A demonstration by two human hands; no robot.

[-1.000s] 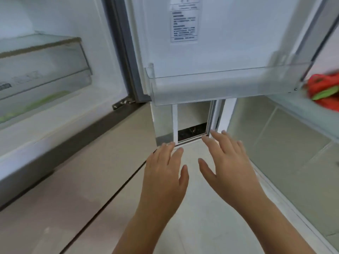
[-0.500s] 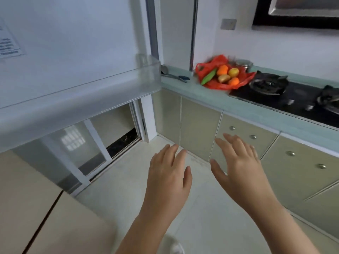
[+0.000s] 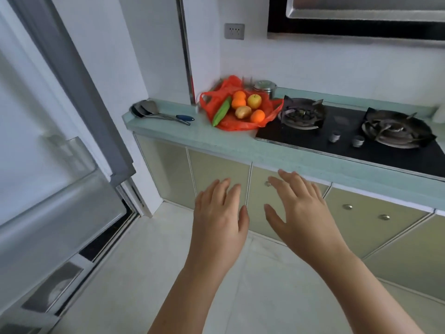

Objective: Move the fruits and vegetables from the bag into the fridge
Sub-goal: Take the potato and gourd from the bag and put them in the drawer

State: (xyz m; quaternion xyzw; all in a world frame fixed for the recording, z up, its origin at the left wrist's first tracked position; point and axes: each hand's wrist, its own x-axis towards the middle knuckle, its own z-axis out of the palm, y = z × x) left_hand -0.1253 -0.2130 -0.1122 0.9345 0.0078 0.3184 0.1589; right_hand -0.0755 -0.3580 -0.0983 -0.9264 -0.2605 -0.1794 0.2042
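Note:
A red plastic bag [image 3: 243,125] lies spread open on the green counter [image 3: 224,141] beside the stove. In it lie three oranges [image 3: 238,103], a yellow apple [image 3: 254,100], a brownish potato [image 3: 243,112] and a long green vegetable [image 3: 222,111]. The open fridge door [image 3: 55,150] with its clear shelf fills the left side. My left hand [image 3: 220,219] and my right hand [image 3: 297,208] hover side by side in front of the cabinet doors, well below the bag, palms down, fingers spread, holding nothing.
Two metal spatulas [image 3: 156,112] rest on the counter's left end. A metal jar [image 3: 265,87] stands behind the bag. A black gas hob [image 3: 346,133] with two burners lies to the right. Cabinet doors with knobs [image 3: 348,206] run under the counter; pale floor tiles below.
My view has swung right from the fridge interior to the counter, bringing the bag nearer the middle. Both hands stay empty and spread, now raised toward the cabinet fronts.

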